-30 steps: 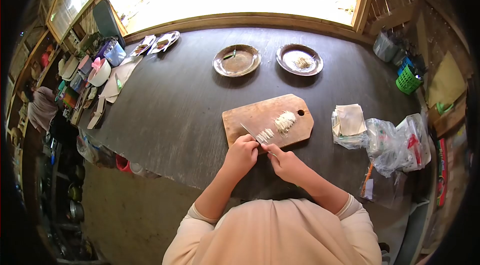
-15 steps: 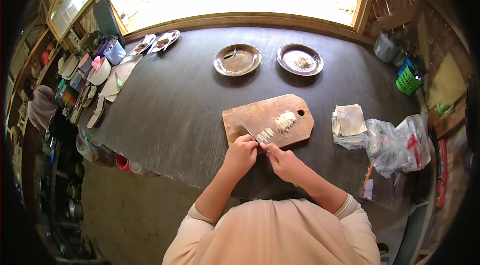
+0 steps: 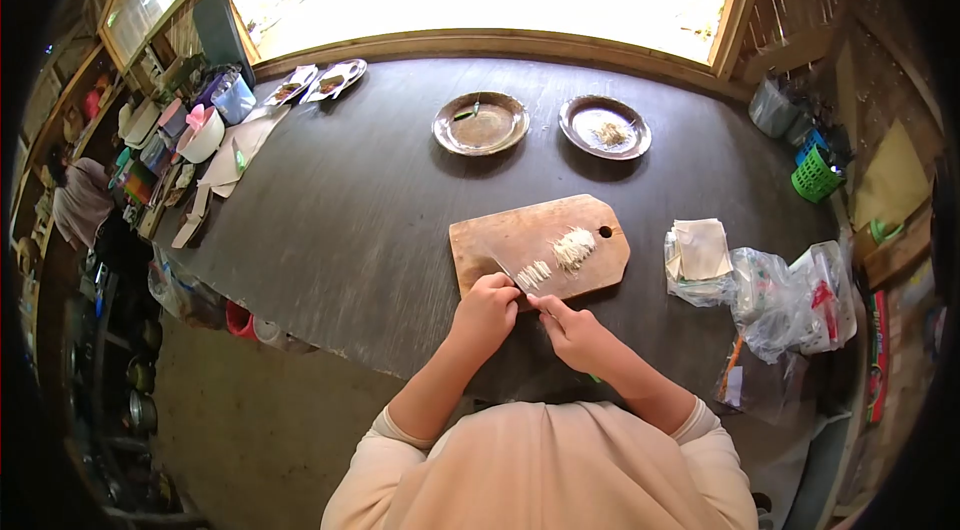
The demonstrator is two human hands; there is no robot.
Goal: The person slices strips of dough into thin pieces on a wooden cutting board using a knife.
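A slip at the cutting board (image 3: 474,242) could nick the left hand (image 3: 486,308), since its bent fingertips sit just beside the knife (image 3: 508,272); the board might also shift, as both hands work at its near edge. The right hand (image 3: 570,330) appears to grip the knife's hidden handle, forearm angled in; whether the left pinches anything I cannot tell. Pale strips (image 3: 534,274) and a shredded heap (image 3: 574,249) lie on the board, right of the blade.
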